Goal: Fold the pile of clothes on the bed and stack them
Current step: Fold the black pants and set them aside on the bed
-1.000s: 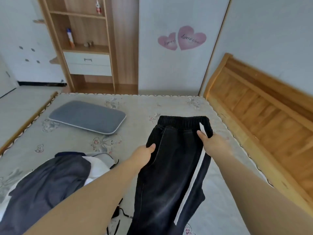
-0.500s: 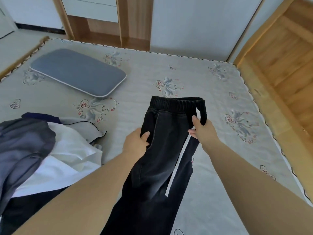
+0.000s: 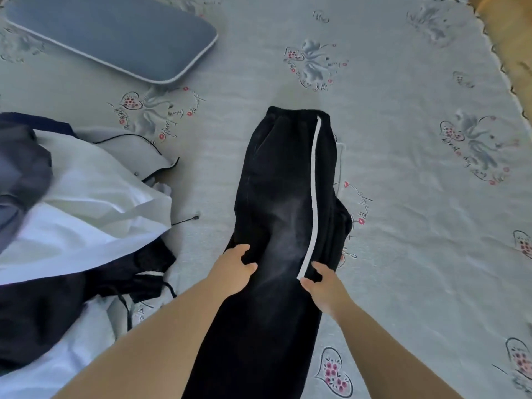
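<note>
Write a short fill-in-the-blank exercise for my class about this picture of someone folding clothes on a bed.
1. Both hands grip the black ____ with a white side stripe.
2. The left hand and right hand hold them at opposite ____.
3. The unfolded pile lies to the person's ____.
4. The flat cushion on the bed is ____.

Missing words: trousers; edges; left; grey

There's a flat grey-blue pillow [image 3: 115,33] with a pale piped edge lying at an angle in the top left corner, right on the bed sheet [image 3: 403,226]. The sheet is light grey and a bit wrinkled, printed all over with little pink-dotted hearts, grey bow shapes and scribbly cursive lettering. Up in the top right you can just catch a strip of the wooden bed frame [image 3: 506,33] running along the sheet's scalloped edge.
</note>
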